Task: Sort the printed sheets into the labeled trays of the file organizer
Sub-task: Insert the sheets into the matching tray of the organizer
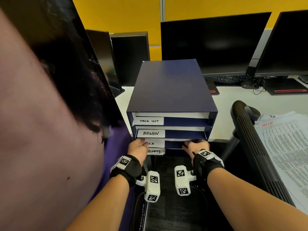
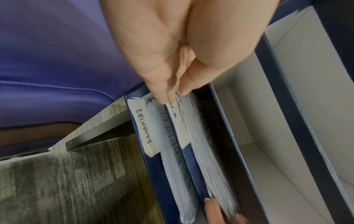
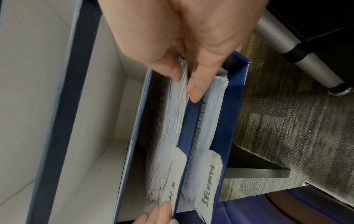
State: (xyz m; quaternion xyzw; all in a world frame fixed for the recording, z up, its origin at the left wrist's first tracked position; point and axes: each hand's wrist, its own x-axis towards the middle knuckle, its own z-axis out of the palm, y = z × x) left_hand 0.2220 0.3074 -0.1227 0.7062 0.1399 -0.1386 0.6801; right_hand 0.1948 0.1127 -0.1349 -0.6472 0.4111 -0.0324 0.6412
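Head view: blue file organizer (image 1: 171, 87) on desk edge; labels TASK LIST (image 1: 148, 121), ADMIN (image 1: 150, 133) readable, H.R label (image 1: 154, 143) partly covered; left hand (image 1: 137, 149) & right hand (image 1: 196, 147) at H.R tray front, grip unclear from here; more printed sheets (image 1: 286, 147) piled at right, by chair armrest (image 1: 250, 135). Wrist views only: each hand pinches H.R sheet stack (image 3: 172, 136) at its corner, thumb vs fingers; SECURITY tray (image 3: 228, 121) below also holds sheets; carpet (image 2: 57, 189) underneath.

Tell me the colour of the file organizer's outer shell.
Dark navy blue; the file organizer shows it best in the head view.
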